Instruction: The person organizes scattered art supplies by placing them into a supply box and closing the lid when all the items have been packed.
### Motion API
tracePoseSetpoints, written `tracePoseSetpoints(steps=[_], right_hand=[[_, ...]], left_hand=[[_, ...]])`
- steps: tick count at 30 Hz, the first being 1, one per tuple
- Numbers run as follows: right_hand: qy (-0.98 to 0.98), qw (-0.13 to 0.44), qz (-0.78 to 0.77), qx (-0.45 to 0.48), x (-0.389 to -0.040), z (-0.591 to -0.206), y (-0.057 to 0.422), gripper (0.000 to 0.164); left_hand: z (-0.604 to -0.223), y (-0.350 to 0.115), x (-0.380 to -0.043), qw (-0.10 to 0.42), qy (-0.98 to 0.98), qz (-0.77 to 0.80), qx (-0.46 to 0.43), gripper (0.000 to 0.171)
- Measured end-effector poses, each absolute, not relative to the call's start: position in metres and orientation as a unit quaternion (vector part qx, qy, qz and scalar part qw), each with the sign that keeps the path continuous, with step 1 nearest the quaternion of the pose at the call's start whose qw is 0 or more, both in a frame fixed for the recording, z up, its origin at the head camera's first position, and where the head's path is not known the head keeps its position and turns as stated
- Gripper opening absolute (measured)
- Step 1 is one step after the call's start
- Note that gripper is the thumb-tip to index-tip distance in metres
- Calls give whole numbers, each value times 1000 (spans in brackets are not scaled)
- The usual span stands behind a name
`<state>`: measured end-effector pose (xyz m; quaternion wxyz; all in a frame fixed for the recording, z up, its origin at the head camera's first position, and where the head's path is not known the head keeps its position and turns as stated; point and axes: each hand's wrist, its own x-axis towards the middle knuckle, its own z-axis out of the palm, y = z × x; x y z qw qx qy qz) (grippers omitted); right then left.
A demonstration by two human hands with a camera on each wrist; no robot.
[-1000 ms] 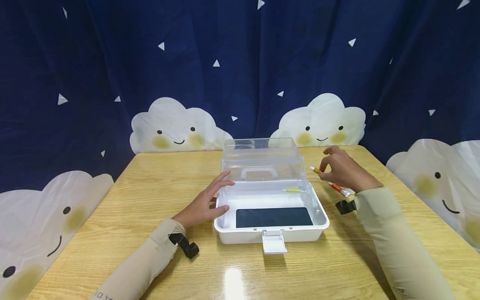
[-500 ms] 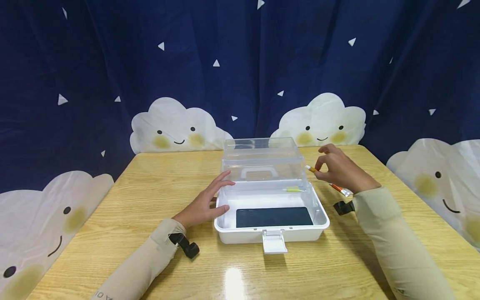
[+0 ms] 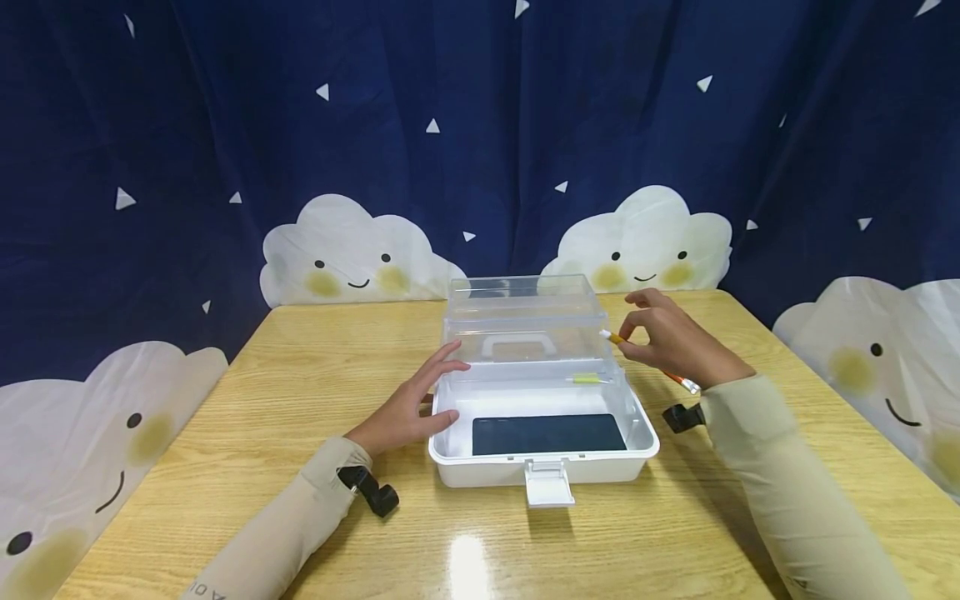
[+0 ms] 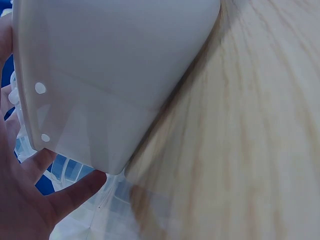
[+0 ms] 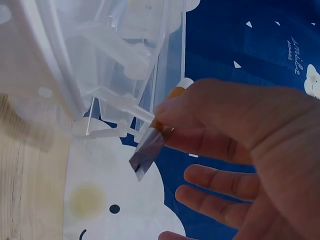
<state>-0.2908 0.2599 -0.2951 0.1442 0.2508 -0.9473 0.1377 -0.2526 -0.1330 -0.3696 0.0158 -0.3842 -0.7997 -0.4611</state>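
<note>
In the head view my left hand (image 3: pixel 412 408) rests against the left side of a white plastic storage box (image 3: pixel 487 473), fingers spread at its rim. The clear lid (image 3: pixel 517 321) is tipped back. Inside lie a dark flat rectangle (image 3: pixel 547 434) and a yellow-green stick (image 3: pixel 587 378) with a clear end. Beyond the box's back right corner, my right hand (image 3: pixel 675 337) pinches a slim yellow-orange stick (image 3: pixel 614 337) between thumb and finger. Its end is white, and the right wrist view shows a slanted, blade-like silver tip (image 5: pixel 146 156). The stick's exact kind is unclear.
An orange-red stick (image 3: pixel 678 381) with a silvery end lies on the wooden table (image 3: pixel 315 367), partly behind my right hand. The box's front latch (image 3: pixel 548 485) hangs open. A blue curtain (image 3: pixel 420 100) with cloud prints stands behind and beside the table.
My right hand has moved a little left with the yellow-orange stick, toward the box's lid. The left hand, the box and the orange-red stick have stayed put.
</note>
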Motion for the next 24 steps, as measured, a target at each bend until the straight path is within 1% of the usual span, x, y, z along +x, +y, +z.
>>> tracePoseSetpoints(steps=[4, 13, 24], right_hand=[[-943, 153, 140, 261, -290, -295, 257, 7], [-942, 149, 147, 264, -289, -295, 249, 9], [-934, 154, 149, 286, -292, -299, 246, 8]], left_hand=[[-369, -133, -253, 16, -802, -459, -382, 59], [-369, -134, -253, 15, -804, -457, -381, 59], [-369, -133, -253, 12, -806, -457, -376, 58]])
